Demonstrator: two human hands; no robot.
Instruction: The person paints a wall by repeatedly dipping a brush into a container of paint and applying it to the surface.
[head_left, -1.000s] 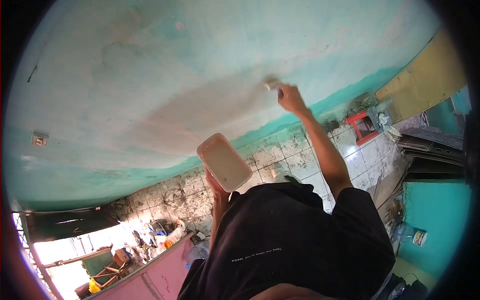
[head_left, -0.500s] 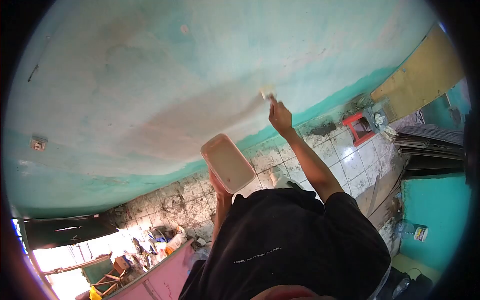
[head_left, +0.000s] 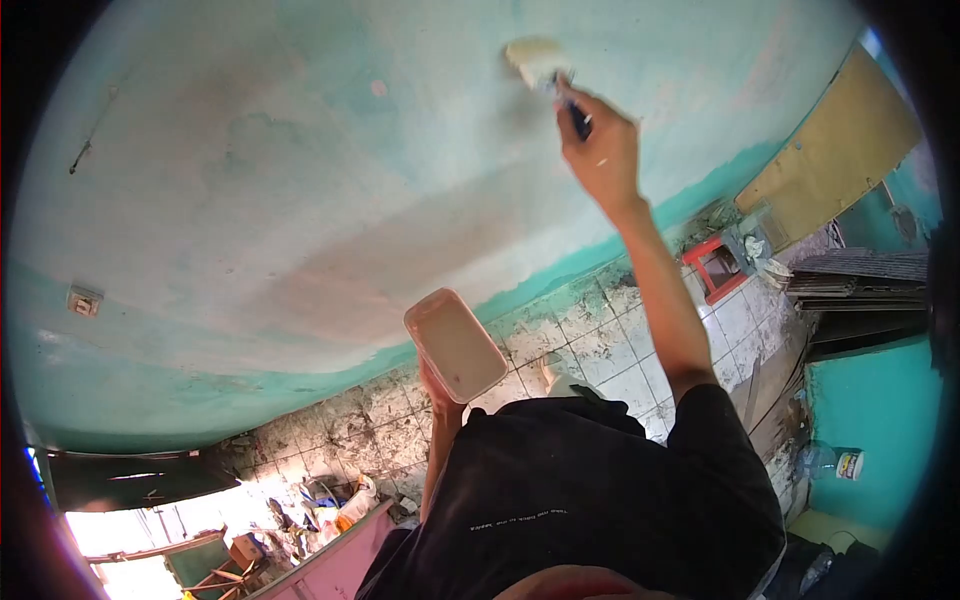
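Observation:
My right hand (head_left: 603, 150) is raised high in front of the wall, its fingers wrapped round the dark handle of a paintbrush (head_left: 537, 62). The wide, pale bristles lie against the wall (head_left: 300, 150), which shows turquoise under a patchy whitish coat. Lower down, my left hand (head_left: 436, 385) grips a rectangular plastic tub (head_left: 458, 345) from its side and underneath. The tub is tilted toward me, with pale paint inside and a small dark spot near its lower end. Most of my left fingers are hidden behind the tub.
Stained white tiles (head_left: 590, 340) cover the floor along the wall. On the right are a red-framed object (head_left: 715, 268), stacked dark panels (head_left: 860, 275) and a clear plastic bottle (head_left: 825, 461). Cluttered items (head_left: 335, 500) lie by a pink panel (head_left: 340, 555) at lower left.
My right hand has swept the paintbrush upward along the wall, stretching the arm further out. The tub in my left hand sits slightly lower in view.

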